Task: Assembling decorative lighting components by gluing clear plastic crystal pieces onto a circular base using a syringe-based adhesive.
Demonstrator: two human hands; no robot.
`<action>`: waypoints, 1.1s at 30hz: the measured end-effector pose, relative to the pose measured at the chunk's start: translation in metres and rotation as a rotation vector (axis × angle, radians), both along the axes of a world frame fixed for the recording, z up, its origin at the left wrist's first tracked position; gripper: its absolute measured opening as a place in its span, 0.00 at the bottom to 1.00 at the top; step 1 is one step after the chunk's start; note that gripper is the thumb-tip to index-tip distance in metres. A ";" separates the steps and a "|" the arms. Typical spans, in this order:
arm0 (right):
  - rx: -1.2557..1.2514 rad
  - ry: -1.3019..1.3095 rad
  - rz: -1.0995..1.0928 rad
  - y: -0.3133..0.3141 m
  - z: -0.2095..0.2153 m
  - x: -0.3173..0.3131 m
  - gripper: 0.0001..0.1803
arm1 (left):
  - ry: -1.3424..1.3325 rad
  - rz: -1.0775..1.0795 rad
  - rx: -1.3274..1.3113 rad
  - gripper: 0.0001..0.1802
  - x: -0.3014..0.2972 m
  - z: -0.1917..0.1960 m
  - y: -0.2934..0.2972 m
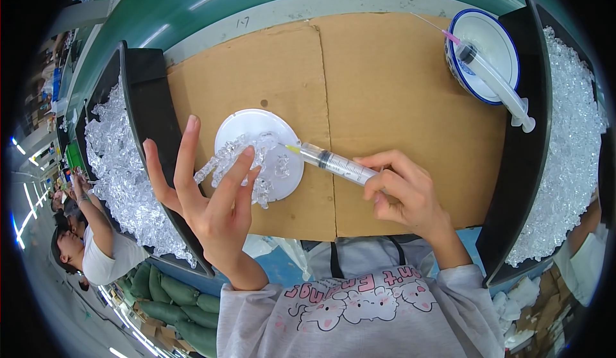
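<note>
My right hand (407,194) grips a clear syringe (337,165) with a yellow needle hub, tilted so its needle points left over a white round plate (240,119). The needle tip meets the cluster of clear plastic pieces (231,156) on that plate; whether it touches one, I cannot tell. With thumb and index finger, my left hand (218,220) pinches a clear plastic piece at the cluster's near side, its other fingers spread upward. The fingertips partly hide that piece, and its exact shape is unclear.
Brown cardboard (398,101) covers the table. At the far right, a second syringe (494,79) with a pink hub rests across a blue-rimmed bowl (453,69). Black bins (151,95) (513,191) full of clear pieces flank both sides. Another person (106,255) is at left.
</note>
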State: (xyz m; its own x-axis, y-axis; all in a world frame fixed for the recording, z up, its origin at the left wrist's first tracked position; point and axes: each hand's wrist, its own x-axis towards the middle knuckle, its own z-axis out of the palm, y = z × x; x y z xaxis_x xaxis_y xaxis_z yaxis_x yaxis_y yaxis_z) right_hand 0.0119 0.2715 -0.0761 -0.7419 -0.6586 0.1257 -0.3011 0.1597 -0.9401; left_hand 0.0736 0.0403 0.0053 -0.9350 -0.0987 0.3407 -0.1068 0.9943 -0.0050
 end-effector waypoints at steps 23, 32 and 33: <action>-0.052 -0.080 -0.008 0.027 0.008 0.010 0.08 | 0.140 0.037 -0.015 0.17 0.052 -0.027 0.017; -0.011 -0.041 0.031 0.022 0.005 0.013 0.06 | 0.044 0.060 -0.090 0.15 0.051 -0.054 0.025; 0.006 -0.028 0.045 0.021 0.004 0.013 0.06 | 0.062 0.048 -0.111 0.16 0.051 -0.056 0.023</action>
